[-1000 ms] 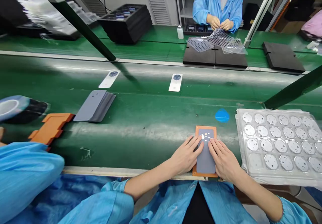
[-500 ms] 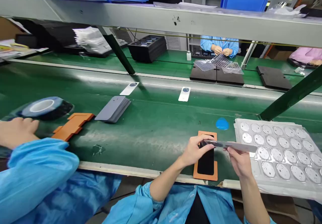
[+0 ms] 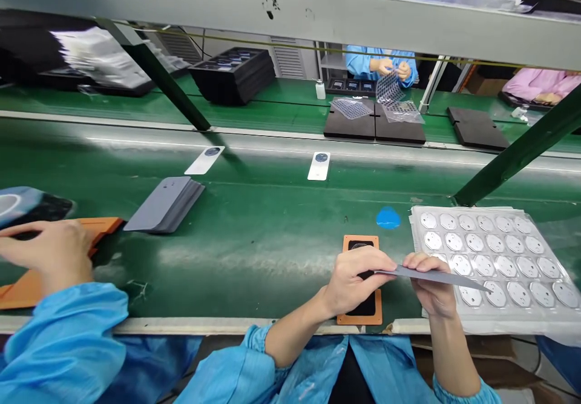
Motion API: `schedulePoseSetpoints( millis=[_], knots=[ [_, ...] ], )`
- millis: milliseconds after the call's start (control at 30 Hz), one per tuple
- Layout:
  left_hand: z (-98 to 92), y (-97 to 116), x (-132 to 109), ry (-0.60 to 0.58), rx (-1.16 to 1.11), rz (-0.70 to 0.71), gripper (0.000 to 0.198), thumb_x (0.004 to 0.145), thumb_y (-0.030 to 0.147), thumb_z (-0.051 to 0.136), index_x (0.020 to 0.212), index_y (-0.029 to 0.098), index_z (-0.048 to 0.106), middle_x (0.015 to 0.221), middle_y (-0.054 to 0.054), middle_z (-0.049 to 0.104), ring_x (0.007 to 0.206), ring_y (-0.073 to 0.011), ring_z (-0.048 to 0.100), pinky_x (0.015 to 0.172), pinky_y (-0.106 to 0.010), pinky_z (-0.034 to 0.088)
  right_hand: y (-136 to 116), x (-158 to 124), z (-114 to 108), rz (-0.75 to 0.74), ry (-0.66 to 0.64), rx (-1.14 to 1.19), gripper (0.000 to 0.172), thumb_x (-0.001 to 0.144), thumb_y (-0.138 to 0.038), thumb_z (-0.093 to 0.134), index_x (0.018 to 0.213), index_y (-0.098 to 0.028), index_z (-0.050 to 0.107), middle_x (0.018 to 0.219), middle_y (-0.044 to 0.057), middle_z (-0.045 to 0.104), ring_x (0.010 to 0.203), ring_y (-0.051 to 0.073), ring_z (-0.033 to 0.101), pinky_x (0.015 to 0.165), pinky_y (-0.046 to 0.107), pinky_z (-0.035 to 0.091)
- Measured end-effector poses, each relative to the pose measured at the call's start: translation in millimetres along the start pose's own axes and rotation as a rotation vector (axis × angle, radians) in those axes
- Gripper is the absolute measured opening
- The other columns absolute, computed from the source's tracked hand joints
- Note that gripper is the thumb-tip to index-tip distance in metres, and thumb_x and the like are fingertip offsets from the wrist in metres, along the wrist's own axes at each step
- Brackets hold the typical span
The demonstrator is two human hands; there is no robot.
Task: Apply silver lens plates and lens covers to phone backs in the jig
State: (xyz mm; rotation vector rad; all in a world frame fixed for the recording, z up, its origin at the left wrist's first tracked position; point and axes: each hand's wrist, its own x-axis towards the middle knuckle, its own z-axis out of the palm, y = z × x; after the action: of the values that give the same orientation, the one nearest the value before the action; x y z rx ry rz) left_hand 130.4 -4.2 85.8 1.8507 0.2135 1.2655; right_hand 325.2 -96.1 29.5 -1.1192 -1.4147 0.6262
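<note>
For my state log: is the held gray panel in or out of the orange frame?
Out: left hand and right hand hold the gray panel nearly edge-on, off the orange frame, whose dark inside shows.

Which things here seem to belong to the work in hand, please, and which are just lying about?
Likely the job: grey panel, held by left hand and right hand; orange fixture nearby; disc tray; grey stack.

Probably unrelated: blue oval; white bottle.

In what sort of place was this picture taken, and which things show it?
Probably a factory assembly line, perhaps for phone parts: a long green workbench, a clear plastic tray holding rows of white discs, and a stack of grey phone-shaped panels.
</note>
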Motion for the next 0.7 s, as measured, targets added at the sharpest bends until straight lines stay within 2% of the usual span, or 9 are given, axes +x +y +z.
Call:
schedulePoseSetpoints(
  millis=[100, 267, 367, 467, 567, 700],
  knots=[
    [-1.0, -1, 2, -0.008, 0.007, 0.012, 0.005, 0.089, 0.015, 0.073, 0.094, 0.015, 0.074, 0.088, -0.008, 0.077, 0.082, -0.0176, 0.075, 0.078, -0.029, 0.062, -5, 4, 1, -0.041, -0.005, -0.063, 0.037, 0.103, -0.043, 0.034, 0.112, -0.025, 0.064, 0.08, 0.01, 0.063, 0.084, 0.028, 0.066, 0.073, 0.047, 0.057],
    [-7.3, -6, 2, 0.027, 0.001, -0.062, 0.004, 0.09, 0.017, 0.072, 0.09, 0.015, 0.075, 0.088, -0.008, 0.077, 0.084, -0.0183, 0.075, 0.078, -0.03, 0.063, -10, 7, 1, -0.015, 0.051, -0.039, 0.024, 0.098, -0.044, 0.052, 0.101, -0.026, 0.067, 0.082, 0.01, 0.068, 0.087, 0.029, 0.068, 0.08, 0.05, 0.057],
    [-8.4, -6, 2, 0.025, -0.024, -0.056, 0.002, 0.089, 0.017, 0.073, 0.091, 0.016, 0.074, 0.086, -0.007, 0.077, 0.082, -0.0181, 0.075, 0.077, -0.029, 0.063, -13, 13, 5, -0.004, 0.055, -0.02, 0.018, 0.095, -0.041, 0.058, 0.093, -0.026, 0.068, 0.083, 0.008, 0.069, 0.085, 0.028, 0.068, 0.079, 0.048, 0.057],
    [-2.8, -2, 3, 0.052, -0.06, -0.058, 0.002, 0.09, 0.017, 0.072, 0.091, 0.017, 0.074, 0.085, -0.006, 0.076, 0.079, -0.0169, 0.074, 0.076, -0.028, 0.062, -23, 20, 19, 0.029, 0.116, -0.001, 0.029, 0.092, -0.053, 0.061, 0.083, -0.027, 0.067, 0.078, 0.006, 0.067, 0.079, 0.026, 0.067, 0.075, 0.046, 0.058],
    [4.6, 0, 0, 0.158, -0.078, -0.164, 0.007, 0.09, 0.02, 0.071, 0.084, 0.019, 0.074, 0.079, -0.004, 0.074, 0.075, -0.0154, 0.072, 0.072, -0.023, 0.06, -27, 26, 43, 0.092, 0.171, 0.032, 0.048, 0.081, -0.073, 0.064, 0.076, -0.025, 0.064, 0.07, 0.003, 0.064, 0.071, 0.023, 0.064, 0.07, 0.041, 0.058],
    [4.8, -13, -10, 0.181, -0.095, -0.33, 0.018, 0.088, 0.032, 0.073, 0.076, 0.019, 0.073, 0.079, -0.006, 0.074, 0.075, -0.0188, 0.073, 0.066, -0.023, 0.061, -11, 34, 66, 0.136, 0.355, 0.174, 0.053, 0.069, -0.068, 0.078, 0.058, -0.022, 0.056, 0.057, -0.001, 0.056, 0.057, 0.016, 0.055, 0.056, 0.03, 0.05]
  ],
)
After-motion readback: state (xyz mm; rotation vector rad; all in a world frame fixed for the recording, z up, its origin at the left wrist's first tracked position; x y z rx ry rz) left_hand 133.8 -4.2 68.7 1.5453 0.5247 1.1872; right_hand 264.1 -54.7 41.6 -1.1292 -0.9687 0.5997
